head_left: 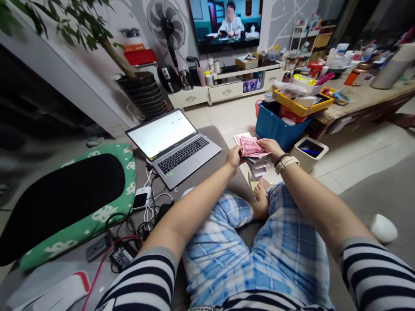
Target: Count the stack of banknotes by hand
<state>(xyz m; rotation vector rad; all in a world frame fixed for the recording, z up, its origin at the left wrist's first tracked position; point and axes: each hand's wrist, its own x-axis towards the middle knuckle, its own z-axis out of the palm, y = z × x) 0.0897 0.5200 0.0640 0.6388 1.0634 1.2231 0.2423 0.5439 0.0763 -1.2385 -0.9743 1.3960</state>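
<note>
Both of my hands hold a stack of paper banknotes (251, 147) out in front of my knees. Pink notes lie on top, and paler, greyish ones fan out below. My left hand (234, 158) is closed on the left edge of the notes. On the right edge, my right hand (271, 148) is closed too, its fingers over the top note. A light wristwatch (288, 164) and a dark bracelet are on my right wrist. An open laptop (181, 151) lies on the grey seat to the left of my left hand.
Beyond my right hand stand a blue bin (279, 129) topped by a yellow tray (303, 106) and a small beige bin (309, 153). Tangled cables (149, 211) and a white device (142, 198) lie left of me. A cluttered table (356, 93) is at the right.
</note>
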